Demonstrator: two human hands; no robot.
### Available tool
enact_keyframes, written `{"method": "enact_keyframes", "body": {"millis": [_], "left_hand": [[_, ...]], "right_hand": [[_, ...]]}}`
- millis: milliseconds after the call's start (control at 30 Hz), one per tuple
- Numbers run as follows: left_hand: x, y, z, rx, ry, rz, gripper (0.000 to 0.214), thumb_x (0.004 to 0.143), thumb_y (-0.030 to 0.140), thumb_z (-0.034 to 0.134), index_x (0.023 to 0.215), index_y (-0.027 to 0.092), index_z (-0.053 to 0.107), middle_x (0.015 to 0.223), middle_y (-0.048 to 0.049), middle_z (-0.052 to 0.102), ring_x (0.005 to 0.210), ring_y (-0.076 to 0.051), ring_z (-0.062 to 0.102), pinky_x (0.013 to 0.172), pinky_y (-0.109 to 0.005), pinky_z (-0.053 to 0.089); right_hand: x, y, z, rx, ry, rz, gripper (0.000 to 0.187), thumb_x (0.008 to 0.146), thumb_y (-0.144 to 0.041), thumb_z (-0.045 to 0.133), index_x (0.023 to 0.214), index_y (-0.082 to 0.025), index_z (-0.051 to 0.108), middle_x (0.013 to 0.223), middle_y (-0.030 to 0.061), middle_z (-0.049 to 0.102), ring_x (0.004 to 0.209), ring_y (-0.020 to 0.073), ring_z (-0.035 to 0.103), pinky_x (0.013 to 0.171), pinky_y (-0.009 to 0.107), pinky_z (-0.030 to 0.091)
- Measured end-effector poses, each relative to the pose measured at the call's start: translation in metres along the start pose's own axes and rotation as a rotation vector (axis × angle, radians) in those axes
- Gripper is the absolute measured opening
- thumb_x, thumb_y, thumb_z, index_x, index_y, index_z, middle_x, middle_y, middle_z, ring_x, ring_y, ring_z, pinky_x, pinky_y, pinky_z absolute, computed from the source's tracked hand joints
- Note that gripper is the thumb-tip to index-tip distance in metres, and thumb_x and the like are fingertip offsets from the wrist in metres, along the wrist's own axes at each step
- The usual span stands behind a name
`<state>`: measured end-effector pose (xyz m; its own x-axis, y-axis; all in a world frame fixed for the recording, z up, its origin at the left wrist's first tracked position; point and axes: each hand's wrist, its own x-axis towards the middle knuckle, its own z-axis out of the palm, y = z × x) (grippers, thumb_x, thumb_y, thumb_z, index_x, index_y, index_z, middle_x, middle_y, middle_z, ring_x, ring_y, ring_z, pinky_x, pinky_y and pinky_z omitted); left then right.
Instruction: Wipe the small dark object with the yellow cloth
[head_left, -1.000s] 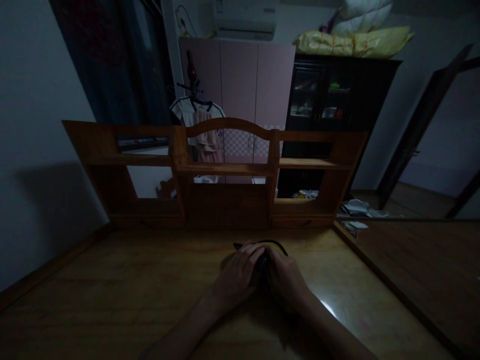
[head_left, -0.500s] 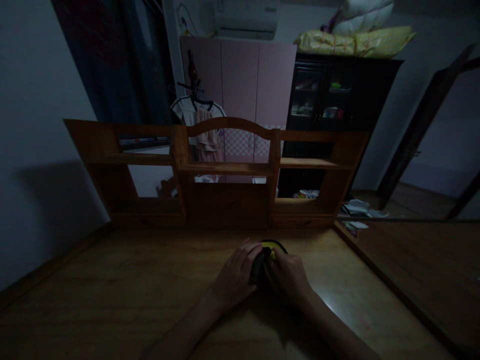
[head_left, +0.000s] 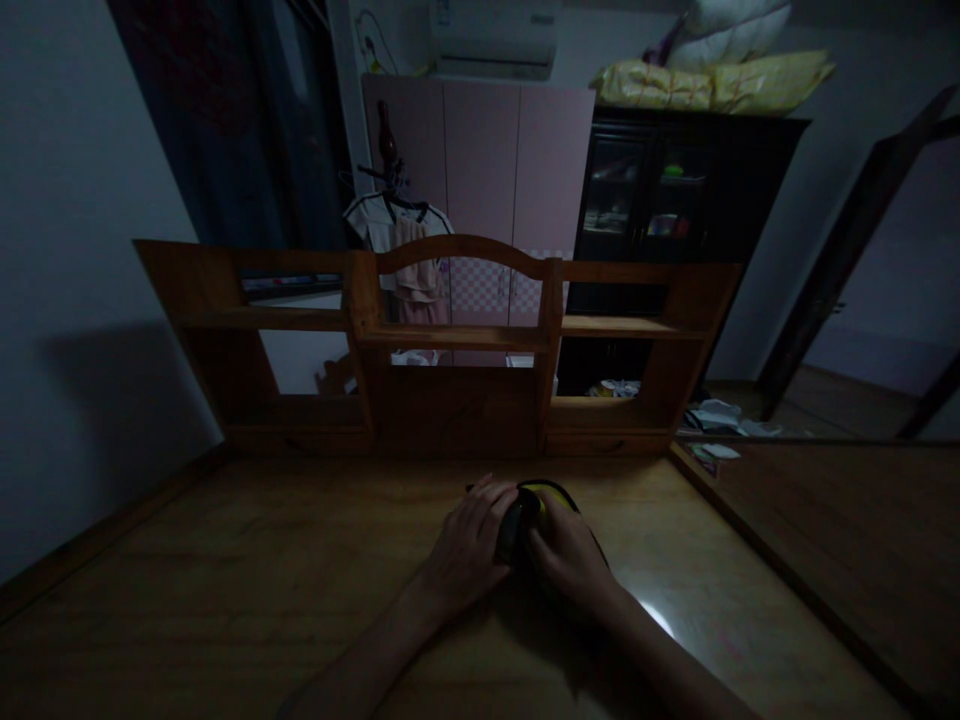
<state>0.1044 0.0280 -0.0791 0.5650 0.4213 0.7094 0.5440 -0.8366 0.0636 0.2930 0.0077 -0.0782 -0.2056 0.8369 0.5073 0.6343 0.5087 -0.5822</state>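
Just in front of the wooden shelf unit [head_left: 450, 400], close to its middle section, a small black-and-yellow object [head_left: 538, 498] lies on the table [head_left: 225, 560] with both of the person's hands on it. The left hand [head_left: 469, 545] covers its left side with the fingers curled over the top. The right hand [head_left: 570, 550] is wrapped round the right side in the same way, and the two nearly touch across it. Both hands are cupped narrow around the object, pressing it from either side. That looks like a steadying grip, with the table bearing the weight so the object cannot slide. The room is too dim to tell what the object is; only a yellow patch and a dark rim show between the fingers. Beyond the shelf unit stand a pink wardrobe [head_left: 495, 170] and a dark cabinet [head_left: 667, 200], and clothes on a hanger [head_left: 401, 250] hang behind its arched top.
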Motion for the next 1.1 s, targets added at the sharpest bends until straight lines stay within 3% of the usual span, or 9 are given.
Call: {"method": "enact_keyframes", "body": {"millis": [233, 400, 733, 933, 1100], "left_hand": [[-0.001, 0.002, -0.002, -0.013, -0.039, 0.039, 0.068, 0.075, 0.019, 0.059, 0.137, 0.012, 0.031, 0.133, -0.0155, 0.045, 0.131, -0.029, 0.035, 0.109, -0.054, 0.032], [0.001, 0.003, -0.004, -0.070, -0.041, 0.054, 0.068, 0.076, 0.020, 0.059, 0.137, 0.014, 0.031, 0.133, -0.0158, 0.045, 0.129, -0.029, 0.038, 0.108, -0.056, 0.033], [0.003, 0.002, -0.005, -0.084, -0.031, 0.084, 0.067, 0.078, 0.029, 0.059, 0.137, 0.013, 0.030, 0.131, -0.0164, 0.046, 0.127, -0.028, 0.040, 0.109, -0.056, 0.031], [0.003, 0.003, -0.005, -0.023, 0.009, 0.096, 0.065, 0.079, 0.028, 0.059, 0.136, 0.012, 0.032, 0.130, -0.0160, 0.048, 0.127, -0.027, 0.041, 0.110, -0.054, 0.032], [0.002, 0.002, -0.005, 0.005, 0.007, 0.091, 0.063, 0.081, 0.027, 0.057, 0.136, 0.011, 0.032, 0.132, -0.0161, 0.047, 0.128, -0.026, 0.039, 0.111, -0.053, 0.031]], "right_hand": [[0.002, -0.004, 0.000, 0.220, -0.080, -0.049, 0.021, 0.090, -0.020, 0.045, 0.110, -0.019, 0.050, 0.102, 0.0073, 0.061, 0.091, 0.0201, 0.059, 0.080, 0.031, 0.046], [0.001, 0.001, 0.002, 0.143, -0.052, -0.055, 0.026, 0.088, -0.013, 0.044, 0.112, -0.019, 0.049, 0.098, 0.0067, 0.063, 0.086, 0.0192, 0.060, 0.075, 0.029, 0.046], [0.000, 0.010, 0.001, -0.201, -0.040, 0.032, 0.017, 0.084, -0.013, 0.047, 0.095, -0.017, 0.060, 0.078, 0.0061, 0.068, 0.068, 0.0200, 0.063, 0.060, 0.025, 0.040], [-0.001, 0.008, 0.003, -0.186, -0.052, 0.009, 0.021, 0.087, -0.014, 0.043, 0.102, -0.016, 0.058, 0.083, 0.0071, 0.069, 0.072, 0.0198, 0.064, 0.062, 0.025, 0.041], [0.000, 0.000, 0.000, -0.008, -0.047, -0.005, 0.018, 0.087, -0.013, 0.044, 0.100, -0.018, 0.056, 0.087, 0.0061, 0.066, 0.076, 0.0185, 0.062, 0.068, 0.025, 0.044]]}}
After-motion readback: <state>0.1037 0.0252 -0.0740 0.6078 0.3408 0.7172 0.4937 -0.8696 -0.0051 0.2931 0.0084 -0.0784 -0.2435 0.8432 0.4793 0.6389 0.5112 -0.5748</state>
